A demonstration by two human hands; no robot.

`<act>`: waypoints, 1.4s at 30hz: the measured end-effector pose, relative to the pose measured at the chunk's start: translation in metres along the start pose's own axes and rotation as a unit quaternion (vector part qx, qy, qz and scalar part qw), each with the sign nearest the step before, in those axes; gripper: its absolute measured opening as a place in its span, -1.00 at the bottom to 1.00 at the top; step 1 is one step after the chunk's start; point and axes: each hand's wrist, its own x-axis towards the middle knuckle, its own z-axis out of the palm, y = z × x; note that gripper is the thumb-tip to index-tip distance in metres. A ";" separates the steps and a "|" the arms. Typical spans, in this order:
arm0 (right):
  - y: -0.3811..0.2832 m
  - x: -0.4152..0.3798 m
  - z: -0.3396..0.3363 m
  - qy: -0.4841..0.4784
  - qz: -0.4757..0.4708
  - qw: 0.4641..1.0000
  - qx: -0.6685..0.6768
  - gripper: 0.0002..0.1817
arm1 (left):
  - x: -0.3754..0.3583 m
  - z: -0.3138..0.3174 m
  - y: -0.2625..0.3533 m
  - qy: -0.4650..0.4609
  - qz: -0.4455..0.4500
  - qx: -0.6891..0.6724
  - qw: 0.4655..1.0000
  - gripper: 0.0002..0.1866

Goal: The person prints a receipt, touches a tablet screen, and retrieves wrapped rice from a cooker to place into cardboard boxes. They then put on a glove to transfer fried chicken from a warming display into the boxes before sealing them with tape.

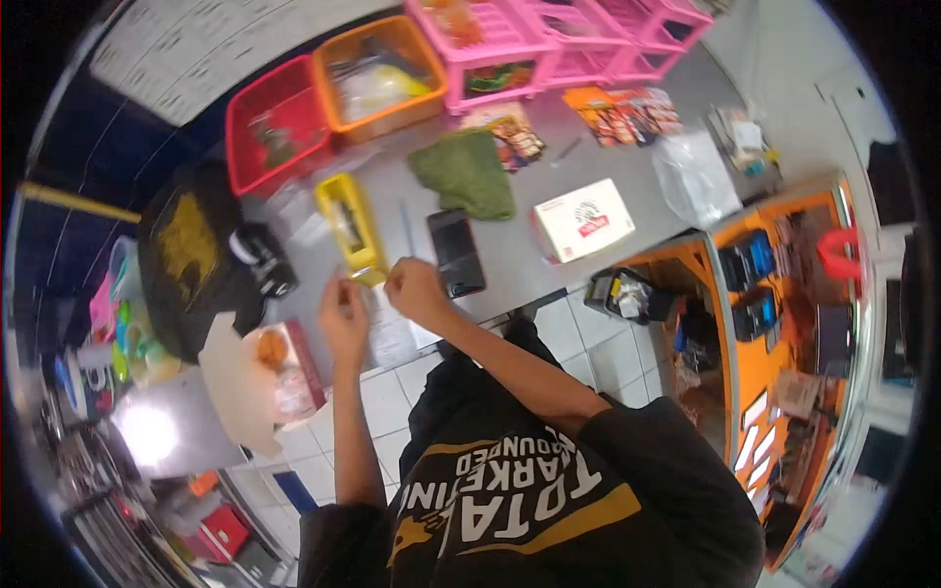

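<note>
A small pale strip point(360, 273) is pinched between left hand point(343, 312) and right hand point(414, 286), just beside the yellow tray point(345, 220); handling looks underway, nothing set down yet.

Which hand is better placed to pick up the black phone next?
Right, probably. The right hand sits just beside the black phone on the grey counter. The left hand is farther off, nearer the yellow tray, and would have to cross over the right.
</note>
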 end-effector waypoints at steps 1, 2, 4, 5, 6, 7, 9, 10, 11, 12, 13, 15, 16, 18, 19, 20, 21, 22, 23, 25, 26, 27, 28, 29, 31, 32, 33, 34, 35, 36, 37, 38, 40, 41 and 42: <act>-0.002 0.000 -0.022 0.014 0.006 1.000 -0.003 -0.85 | -0.001 0.004 0.010 0.055 0.037 0.052 0.996 -0.66; -0.007 -0.007 -0.048 0.000 -0.011 0.999 0.051 -0.86 | -0.001 0.013 0.024 0.049 0.042 0.045 0.997 -0.66; 0.002 -0.029 -0.097 -0.023 -0.002 0.991 0.135 -0.89 | -0.006 0.037 0.057 0.090 0.108 0.078 0.987 -0.69; 0.016 -0.041 -0.126 -0.031 0.021 0.986 0.163 -0.91 | -0.007 0.060 0.074 0.047 0.115 0.039 0.991 -0.72; 0.033 -0.051 -0.157 -0.014 0.036 0.990 0.134 -0.91 | -0.009 0.091 0.074 0.001 0.144 0.035 0.989 -0.68; 0.050 -0.061 -0.190 0.001 0.049 0.993 0.106 -0.91 | -0.004 0.114 0.102 -0.103 0.170 0.057 0.978 -0.65; 0.074 -0.071 -0.251 0.029 0.141 0.977 0.160 -0.91 | 0.005 0.166 0.143 -0.242 0.269 0.038 0.931 -0.46; 0.098 -0.073 -0.270 0.062 0.142 0.965 0.213 -0.92 | 0.006 0.193 0.158 -0.274 0.301 0.049 0.912 -0.36; 0.112 -0.073 -0.287 0.088 0.156 0.959 0.221 -0.90 | 0.007 0.216 0.170 -0.303 0.334 0.059 0.890 -0.26; 0.125 -0.069 -0.300 0.087 0.159 0.958 0.222 -0.90 | 0.007 0.233 0.180 -0.306 0.332 0.060 0.890 -0.26; 0.136 -0.061 -0.313 0.076 0.179 0.959 0.205 -0.88 | 0.008 0.248 0.189 -0.321 0.332 0.105 0.881 -0.21; 0.149 -0.047 -0.326 0.065 0.203 0.959 0.188 -0.86 | 0.009 0.270 0.191 -0.338 0.329 0.149 0.869 -0.15; 0.151 -0.041 -0.331 0.055 0.188 0.962 0.189 -0.85 | 0.008 0.280 0.188 -0.316 0.334 0.161 0.873 -0.12; 0.151 -0.034 -0.336 0.044 0.176 0.965 0.190 -0.83 | 0.003 0.294 0.180 -0.296 0.336 0.173 0.877 -0.09; 0.149 -0.032 -0.336 0.021 0.184 0.962 0.203 -0.83 | 0.003 0.294 0.181 -0.308 0.333 0.199 0.869 -0.11; 0.148 -0.031 -0.336 -0.003 0.191 0.958 0.215 -0.83 | 0.004 0.294 0.182 -0.320 0.329 0.224 0.860 -0.12; 0.151 -0.032 -0.334 -0.014 0.195 0.957 0.215 -0.82 | 0.004 0.293 0.184 -0.321 0.328 0.224 0.860 -0.12; 0.156 -0.032 -0.332 -0.015 0.195 0.957 0.214 -0.82 | 0.005 0.291 0.188 -0.335 0.320 0.237 0.854 -0.14; 0.162 -0.033 -0.329 -0.016 0.213 0.955 0.208 -0.82 | 0.005 0.290 0.190 -0.348 0.312 0.252 0.847 -0.16; 0.168 -0.032 -0.325 -0.021 0.229 0.952 0.203 -0.81 | 0.004 0.291 0.187 -0.339 0.311 0.239 0.855 -0.17; 0.170 -0.031 -0.323 -0.021 0.242 0.948 0.205 -0.80 | 0.003 0.292 0.185 -0.330 0.313 0.225 0.862 -0.17; 0.171 -0.032 -0.321 -0.020 0.257 0.944 0.207 -0.79 | 0.002 0.293 0.183 -0.330 0.311 0.227 0.862 -0.17; 0.170 -0.033 -0.320 -0.022 0.257 0.944 0.207 -0.79 | 0.002 0.293 0.184 -0.328 0.314 0.232 0.860 -0.16; 0.170 -0.032 -0.318 -0.011 0.266 0.939 0.217 -0.78 | 0.003 0.294 0.184 -0.325 0.318 0.238 0.858 -0.15; 0.172 -0.032 -0.317 -0.001 0.274 0.934 0.227 -0.77 | 0.003 0.292 0.186 -0.331 0.318 0.249 0.853 -0.15; 0.175 -0.033 -0.316 -0.005 0.276 0.935 0.222 -0.76 | 0.004 0.291 0.187 -0.337 0.319 0.259 0.847 -0.15; 0.178 -0.033 -0.315 -0.009 0.279 0.936 0.216 -0.76 | 0.004 0.291 0.187 -0.337 0.319 0.259 0.847 -0.15; 0.178 -0.033 -0.315 -0.009 0.279 0.936 0.216 -0.76 | 0.004 0.292 0.186 -0.332 0.322 0.256 0.849 -0.16; 0.179 -0.034 -0.315 -0.008 0.270 0.936 0.225 -0.75 | 0.004 0.292 0.185 -0.328 0.324 0.253 0.851 -0.16; 0.180 -0.035 -0.315 -0.008 0.262 0.937 0.233 -0.75 | 0.004 0.293 0.185 -0.328 0.324 0.252 0.851 -0.16; 0.179 -0.034 -0.316 -0.008 0.262 0.937 0.233 -0.75 | 0.004 0.293 0.185 -0.327 0.323 0.248 0.853 -0.16; 0.178 -0.033 -0.317 -0.005 0.242 0.944 0.226 -0.77 | 0.004 0.293 0.185 -0.325 0.322 0.243 0.855 -0.16; 0.182 -0.033 -0.318 -0.003 0.222 0.950 0.220 -0.79 | 0.005 0.292 0.186 -0.331 0.319 0.247 0.853 -0.15; 0.187 -0.033 -0.316 0.011 0.163 0.972 0.170 -0.81 | 0.005 0.292 0.187 -0.337 0.316 0.250 0.851 -0.15; 0.193 -0.033 -0.316 0.025 0.102 0.987 0.119 -0.83 | 0.006 0.292 0.188 -0.335 0.316 0.252 0.851 -0.15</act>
